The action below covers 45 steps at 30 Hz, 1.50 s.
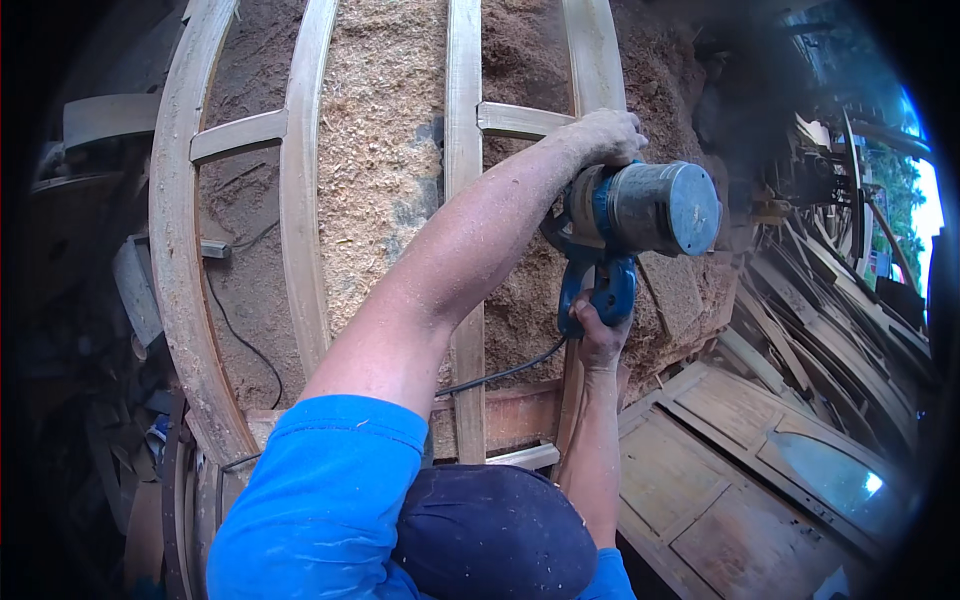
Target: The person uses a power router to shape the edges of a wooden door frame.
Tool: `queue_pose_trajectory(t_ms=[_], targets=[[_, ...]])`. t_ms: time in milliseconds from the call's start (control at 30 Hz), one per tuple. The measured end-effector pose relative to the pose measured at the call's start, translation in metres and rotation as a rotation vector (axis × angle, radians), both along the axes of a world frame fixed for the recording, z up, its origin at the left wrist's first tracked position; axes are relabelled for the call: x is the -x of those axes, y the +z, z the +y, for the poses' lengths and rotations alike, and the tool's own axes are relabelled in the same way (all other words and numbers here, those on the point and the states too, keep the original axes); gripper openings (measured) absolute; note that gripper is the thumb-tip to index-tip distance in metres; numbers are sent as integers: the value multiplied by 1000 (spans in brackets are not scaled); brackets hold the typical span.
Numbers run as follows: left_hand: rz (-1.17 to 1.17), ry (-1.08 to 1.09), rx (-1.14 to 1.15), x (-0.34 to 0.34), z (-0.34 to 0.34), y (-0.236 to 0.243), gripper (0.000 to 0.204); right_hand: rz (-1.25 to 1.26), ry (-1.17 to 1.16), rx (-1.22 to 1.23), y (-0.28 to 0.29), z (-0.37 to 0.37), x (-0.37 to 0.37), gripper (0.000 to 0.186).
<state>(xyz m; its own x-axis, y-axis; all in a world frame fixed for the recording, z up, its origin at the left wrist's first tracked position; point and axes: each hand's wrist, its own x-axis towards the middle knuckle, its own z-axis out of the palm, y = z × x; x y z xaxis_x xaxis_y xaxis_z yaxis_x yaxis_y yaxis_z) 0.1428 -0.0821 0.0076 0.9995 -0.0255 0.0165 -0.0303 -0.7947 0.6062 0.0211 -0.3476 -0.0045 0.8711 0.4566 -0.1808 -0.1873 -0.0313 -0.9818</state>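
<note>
An electric planer [590,215], with a blue body and a big grey cylindrical motor housing [665,208], sits over the rightmost long bar [597,55] of pale wood. My right hand [602,338] is closed round its blue rear handle, thumb on the near side. Reaching across from the left, my left hand [608,137] grips the planer's far end, where the part under the fingers is hidden. Its underside and the wood beneath it cannot be seen. A short crosspiece [525,120] joins that bar to the long bar [464,90] on its left.
More pale bars, including a curved outer one [178,200], lie to the left. Wood shavings [375,160] cover the surface beneath. A black cord [510,374] runs leftward from the planer. Panelled doors [690,470] lie at the lower right, with stacked boards [830,310] beyond.
</note>
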Motion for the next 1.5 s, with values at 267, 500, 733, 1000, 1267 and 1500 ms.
queue_pose_trajectory(t_ms=[267, 500, 733, 1000, 1267, 1500], targets=[[26, 68, 191, 25, -9, 23, 39, -27, -15, 117, -2, -18, 9, 49], [98, 236, 395, 37, -11, 9, 41, -26, -18, 112, 2, -19, 30, 42], [-105, 102, 284, 83, -4, 33, 40, -134, 34, 234, 18, -33, 61, 35], [8, 270, 408, 136, 42, 92, 40, -122, 146, 188, 64, 0, 81, 39], [17, 469, 575, 222, 84, 94, 30, -184, 452, 248, 73, 34, 100, 52], [18, 400, 630, 242, 66, 108, 29, -222, 440, 215, 88, 12, 120, 48]])
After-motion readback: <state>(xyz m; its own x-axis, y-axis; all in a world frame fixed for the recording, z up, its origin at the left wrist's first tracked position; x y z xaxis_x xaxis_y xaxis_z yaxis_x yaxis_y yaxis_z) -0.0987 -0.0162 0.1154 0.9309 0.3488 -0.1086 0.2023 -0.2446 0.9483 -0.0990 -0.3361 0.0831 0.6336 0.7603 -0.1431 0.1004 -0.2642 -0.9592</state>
